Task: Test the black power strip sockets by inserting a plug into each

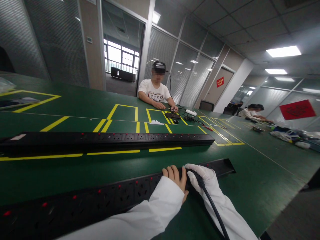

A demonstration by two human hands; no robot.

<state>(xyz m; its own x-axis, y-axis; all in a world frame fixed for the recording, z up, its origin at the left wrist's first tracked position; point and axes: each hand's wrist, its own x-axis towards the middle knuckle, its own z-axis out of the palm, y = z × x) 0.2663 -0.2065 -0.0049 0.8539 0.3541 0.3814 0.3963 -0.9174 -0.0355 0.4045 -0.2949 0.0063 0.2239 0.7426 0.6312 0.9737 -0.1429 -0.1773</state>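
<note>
A long black power strip [120, 191] with red buttons runs slantwise across the near table. My left hand [176, 180], bare below a white sleeve, grips it, with fingers over the far edge and the thumb on the near side. Right beside it, my right hand [203, 176] in a white glove closes on the thick black end of a cable [212, 203], which looks like a plug. The cable hangs down toward me along the right sleeve. Whether the plug sits in a socket is hidden by my hands. Beyond lies a second black power strip [140, 137].
Yellow tape rectangles [122, 106] mark the green table [252, 180]. Across it sits a person [157, 88] working with small parts and cables, near a white device [191, 112]. Bags and loose items [287, 136] lie at the far right, where other people sit.
</note>
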